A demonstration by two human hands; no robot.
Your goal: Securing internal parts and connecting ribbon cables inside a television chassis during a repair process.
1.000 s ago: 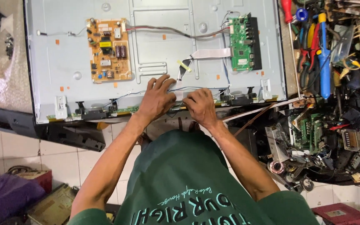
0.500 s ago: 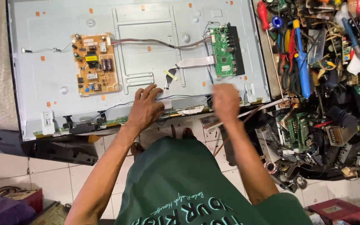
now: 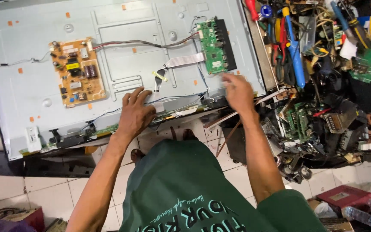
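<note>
left hand point(image 3: 136, 112) flat, fingers spread on the tv panel point(image 3: 121, 56)'s near edge; right hand point(image 3: 237, 90) open, hovering just near the green board point(image 3: 215, 46).

The panel point(image 3: 121, 51) was pale grey with orange tabs; one board point(image 3: 77, 71) was tan, the other point(image 3: 213, 45) green; the shirt point(image 3: 181, 189) dark green.

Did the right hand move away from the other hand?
Yes. The right hand has lifted off the panel's lower edge and swung right, now below the green circuit board, while the left hand stays pressed on the panel.
</note>
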